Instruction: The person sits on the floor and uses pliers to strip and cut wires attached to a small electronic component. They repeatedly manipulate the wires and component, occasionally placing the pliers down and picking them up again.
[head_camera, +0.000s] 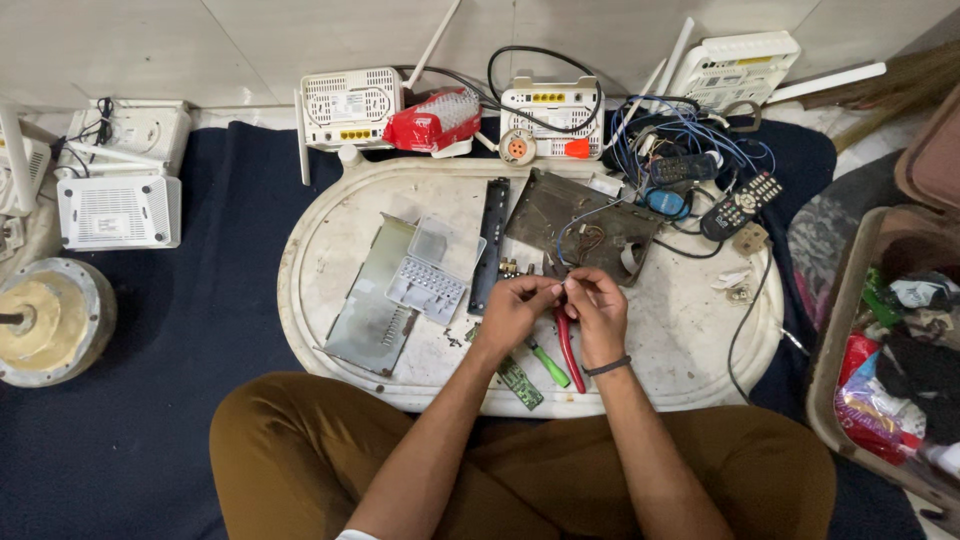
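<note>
My left hand (515, 308) and my right hand (597, 305) meet over the white oval tray (330, 210), fingertips pinched together on a small part too tiny to make out. Red-handled pliers (570, 350) lie under my right hand. Beside them rests a green-handled screwdriver (549, 364), and a small green circuit board (520, 381) lies close by. Just beyond my hands sits a brown metal plate with wires (578, 225), and to its left a long black strip (490, 243).
A clear plastic parts box (432, 278) lies on a grey metal sheet (372, 300). White routers (350, 105) line the wall, with more of them at left (118, 211). Remote controls (740, 203) and tangled wires sit at upper right. A round motor part (50, 320) lies at left, a cluttered bin (890, 340) at right.
</note>
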